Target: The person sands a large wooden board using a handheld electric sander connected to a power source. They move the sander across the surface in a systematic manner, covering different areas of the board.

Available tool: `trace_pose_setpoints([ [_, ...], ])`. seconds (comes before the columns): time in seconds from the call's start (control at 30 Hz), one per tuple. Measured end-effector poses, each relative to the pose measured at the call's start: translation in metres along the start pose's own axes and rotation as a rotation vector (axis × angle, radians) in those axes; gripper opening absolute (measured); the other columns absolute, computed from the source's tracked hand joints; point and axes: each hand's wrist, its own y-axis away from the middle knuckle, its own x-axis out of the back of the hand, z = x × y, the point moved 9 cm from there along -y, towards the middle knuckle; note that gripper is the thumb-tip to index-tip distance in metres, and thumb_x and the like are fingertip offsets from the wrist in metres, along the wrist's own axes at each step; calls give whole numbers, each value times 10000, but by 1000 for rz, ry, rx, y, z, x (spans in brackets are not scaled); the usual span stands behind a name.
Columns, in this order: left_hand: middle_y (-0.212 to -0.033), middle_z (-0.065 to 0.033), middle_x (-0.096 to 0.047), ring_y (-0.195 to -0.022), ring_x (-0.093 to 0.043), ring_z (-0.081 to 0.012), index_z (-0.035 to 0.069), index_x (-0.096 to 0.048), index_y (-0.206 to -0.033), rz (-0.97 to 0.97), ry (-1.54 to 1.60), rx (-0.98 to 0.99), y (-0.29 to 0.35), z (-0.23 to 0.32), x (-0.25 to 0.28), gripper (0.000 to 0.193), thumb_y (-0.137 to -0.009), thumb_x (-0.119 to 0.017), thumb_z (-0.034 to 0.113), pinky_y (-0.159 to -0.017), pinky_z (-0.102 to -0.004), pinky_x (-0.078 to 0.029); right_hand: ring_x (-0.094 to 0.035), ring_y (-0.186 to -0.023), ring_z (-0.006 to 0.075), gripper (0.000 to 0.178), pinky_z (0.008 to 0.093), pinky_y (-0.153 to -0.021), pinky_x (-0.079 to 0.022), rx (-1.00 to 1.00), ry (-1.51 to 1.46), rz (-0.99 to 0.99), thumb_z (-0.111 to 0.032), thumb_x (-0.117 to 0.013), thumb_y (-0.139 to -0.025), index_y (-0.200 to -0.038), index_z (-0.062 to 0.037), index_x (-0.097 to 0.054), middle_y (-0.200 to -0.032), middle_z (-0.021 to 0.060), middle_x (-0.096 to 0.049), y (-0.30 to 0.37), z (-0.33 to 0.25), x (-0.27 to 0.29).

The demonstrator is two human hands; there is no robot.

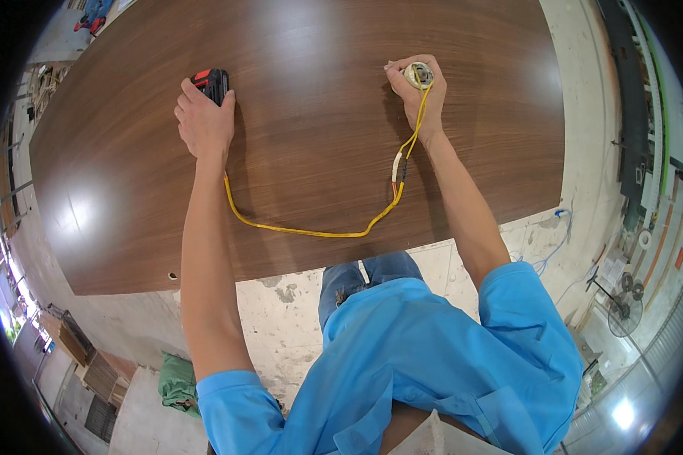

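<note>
My left hand [205, 121] grips a black and red power-tool battery pack [212, 85] at the far left of the brown table. Off to the right, my right hand [425, 98] is closed around a small round cream-coloured fitting [417, 74] with metal parts inside, whose exact kind I cannot make out. Yellow wires run from this fitting to a joint with a white sleeve [396, 167] and a black one. From there a yellow cable [319, 233] sags across the tabletop and passes out of sight under my left forearm, so its other end is hidden.
The wood-grain table [303, 152] fills the middle, with its near edge before my body. A green bag [178, 383] lies on the floor at lower left. Blue cord [565, 235] and a standing fan [624, 309] are to the right. A red tool [91, 24] shows at top left.
</note>
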Motion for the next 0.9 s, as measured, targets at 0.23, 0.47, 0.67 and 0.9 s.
trace_pose_setpoints([
  [0.23,-1399,-235,-568,-1303,-564,-419,22,-353,-1562,8,-6,0,-12,8,4,903,-908,-776,479,-1039,-520,-520,-690,-881,126,213,291,-795,-582,119,-50,-15,-39,-814,-917,-1008,-58,-623,-963,61,-732,-23,-15,6],
  [0.47,-1398,-232,-570,-1303,-560,-417,24,-351,-1563,4,-5,3,-22,11,3,898,-908,-777,467,-1045,-524,-513,-685,-885,109,219,277,-791,-578,78,27,-22,-45,-818,-915,-1014,-57,-623,-956,52,-733,-34,0,-6],
  [0.67,-1379,-231,-577,-1290,-565,-417,24,-359,-1546,21,0,-6,-29,14,4,888,-902,-782,467,-1031,-525,-518,-666,-863,95,203,273,-774,-564,140,-19,-1,-62,-817,-920,-992,-58,-627,-942,37,-728,-59,-4,-8],
  [0.9,-1373,-230,-576,-1284,-569,-414,22,-366,-1536,33,-11,2,-44,19,5,879,-905,-777,475,-1010,-514,-535,-659,-829,86,206,258,-738,-554,85,19,19,-51,-810,-914,-982,-61,-616,-940,40,-730,-70,-3,-10],
])
